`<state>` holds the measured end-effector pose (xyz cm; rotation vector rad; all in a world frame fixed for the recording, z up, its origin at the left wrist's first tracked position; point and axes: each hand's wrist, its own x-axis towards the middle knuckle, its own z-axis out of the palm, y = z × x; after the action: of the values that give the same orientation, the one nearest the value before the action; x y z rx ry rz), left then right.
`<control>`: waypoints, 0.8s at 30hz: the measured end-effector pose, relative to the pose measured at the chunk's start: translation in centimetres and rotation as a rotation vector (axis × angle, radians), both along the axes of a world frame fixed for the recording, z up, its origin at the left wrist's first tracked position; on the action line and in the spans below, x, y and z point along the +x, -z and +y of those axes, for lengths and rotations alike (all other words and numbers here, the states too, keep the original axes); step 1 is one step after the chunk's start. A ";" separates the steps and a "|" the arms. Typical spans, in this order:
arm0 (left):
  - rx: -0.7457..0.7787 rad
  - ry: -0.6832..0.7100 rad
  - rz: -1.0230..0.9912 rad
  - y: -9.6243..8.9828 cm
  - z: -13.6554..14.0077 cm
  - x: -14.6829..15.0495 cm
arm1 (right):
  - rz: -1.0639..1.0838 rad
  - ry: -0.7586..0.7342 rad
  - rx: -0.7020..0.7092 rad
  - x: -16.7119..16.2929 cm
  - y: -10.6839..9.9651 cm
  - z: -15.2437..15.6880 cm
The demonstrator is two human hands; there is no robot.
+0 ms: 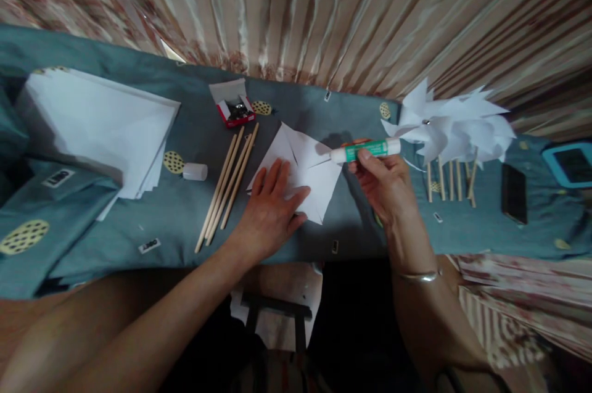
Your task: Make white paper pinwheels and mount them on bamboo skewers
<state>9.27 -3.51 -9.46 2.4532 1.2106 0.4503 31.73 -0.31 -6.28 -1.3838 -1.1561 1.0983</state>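
Note:
A square of white paper (pixel 319 192) with slits cut in from its corners lies on the cloth in front of me. My left hand (pixel 271 214) rests flat on its lower left part, fingers spread. Over the paper's right side, my right hand (pixel 382 180) grips a glue stick (pixel 365 150) with a green label, held level with its uncapped end pointing left. That end is at or just above the paper; I cannot tell if it touches. The white glue cap (pixel 195 171) lies on its side to the left, near several wooden sticks (pixel 226 186).
A stack of white paper (pixel 102 121) lies at the left. An open red box (pixel 235 110) with small metal pieces sits behind the sticks. Finished paper pinwheels (pixel 456 124) on sticks are piled at the right, beside a dark phone (pixel 513 194) and a blue-edged device (pixel 571 163). A curtain (pixel 287 10) hangs behind.

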 end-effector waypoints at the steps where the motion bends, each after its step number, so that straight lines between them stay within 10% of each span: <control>1: 0.009 0.002 0.002 0.1 0.0 0.0 | 0.067 0.008 -0.025 0.4 0.1 0.1; 9: 0.176 -0.005 -0.045 -1.0 0.7 -2.3 | 0.351 -0.007 -0.135 0.3 0.4 0.3; 13: 0.308 -0.259 -0.093 -1.8 2.6 -7.2 | 0.449 -0.002 -0.177 -0.1 0.3 0.3; 24: 0.087 -0.339 -0.066 -0.7 2.6 -14.0 | 0.565 -0.035 -0.217 -1.5 0.3 -0.2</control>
<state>-4.75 -0.88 -8.79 2.2848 1.6165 0.6830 30.18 -0.48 -6.60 -1.1034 -0.6652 1.5489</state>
